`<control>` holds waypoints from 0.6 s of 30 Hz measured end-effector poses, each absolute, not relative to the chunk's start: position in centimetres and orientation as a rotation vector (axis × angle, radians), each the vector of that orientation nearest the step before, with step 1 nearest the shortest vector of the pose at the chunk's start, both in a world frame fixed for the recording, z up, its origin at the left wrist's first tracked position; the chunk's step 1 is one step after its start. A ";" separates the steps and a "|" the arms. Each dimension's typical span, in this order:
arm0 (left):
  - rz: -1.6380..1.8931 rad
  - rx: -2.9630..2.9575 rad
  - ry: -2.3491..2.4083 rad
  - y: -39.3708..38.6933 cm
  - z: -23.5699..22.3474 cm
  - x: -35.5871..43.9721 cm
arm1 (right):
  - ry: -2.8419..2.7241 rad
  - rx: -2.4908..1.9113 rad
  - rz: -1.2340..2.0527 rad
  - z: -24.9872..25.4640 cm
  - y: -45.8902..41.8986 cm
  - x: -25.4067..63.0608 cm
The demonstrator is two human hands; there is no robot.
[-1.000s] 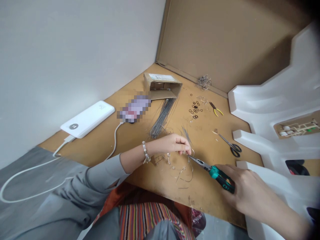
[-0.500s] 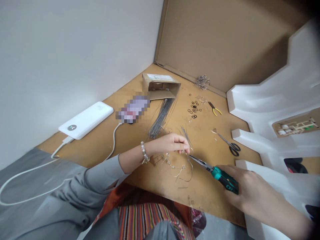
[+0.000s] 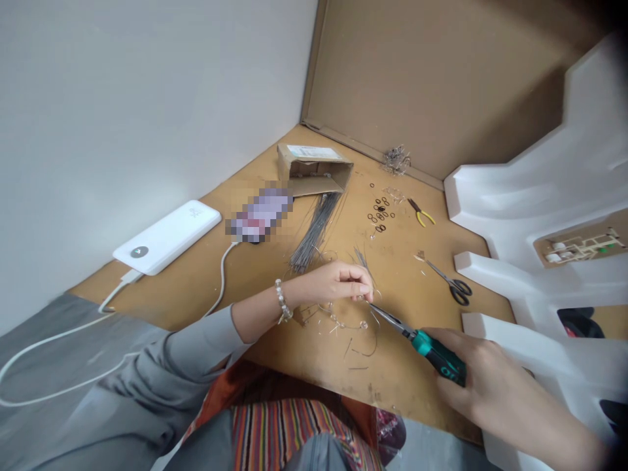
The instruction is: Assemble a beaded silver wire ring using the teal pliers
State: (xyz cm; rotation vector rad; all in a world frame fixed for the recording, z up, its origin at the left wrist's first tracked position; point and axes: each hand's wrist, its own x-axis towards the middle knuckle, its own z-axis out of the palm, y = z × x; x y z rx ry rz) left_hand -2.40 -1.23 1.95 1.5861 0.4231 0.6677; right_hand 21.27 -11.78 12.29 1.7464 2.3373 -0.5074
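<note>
My left hand [image 3: 346, 280] is closed in a pinch over the table, its fingertips on a thin wire. Below the fingers runs a strand of clear beads [image 3: 338, 322] on wire; whether it joins the pinched piece I cannot tell. My right hand [image 3: 483, 366] is wrapped around the teal and black handles of long-nose pliers [image 3: 420, 341]. The plier tips reach up to the left fingertips and touch or nearly touch the wire there. Short loose wires [image 3: 358, 368] lie below on the table.
Beyond the left hand, a bundle of grey wires [image 3: 314, 239] lies before an open cardboard box [image 3: 316, 186]. Dark rings [image 3: 381, 216], yellow-handled pliers [image 3: 422, 212] and scissors [image 3: 460, 292] lie to the right, beside white foam [image 3: 485, 268]. A power bank [image 3: 169, 235] and phone [image 3: 262, 214] are left.
The beaded strand below the left hand has swung and lies differently. Both hands keep nearly the same place, with the pliers shifted very slightly left.
</note>
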 end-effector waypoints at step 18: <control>0.655 1.371 0.545 -1.2 1.6 -1.9 | 2.286 1.836 -0.642 11.4 -11.8 21.6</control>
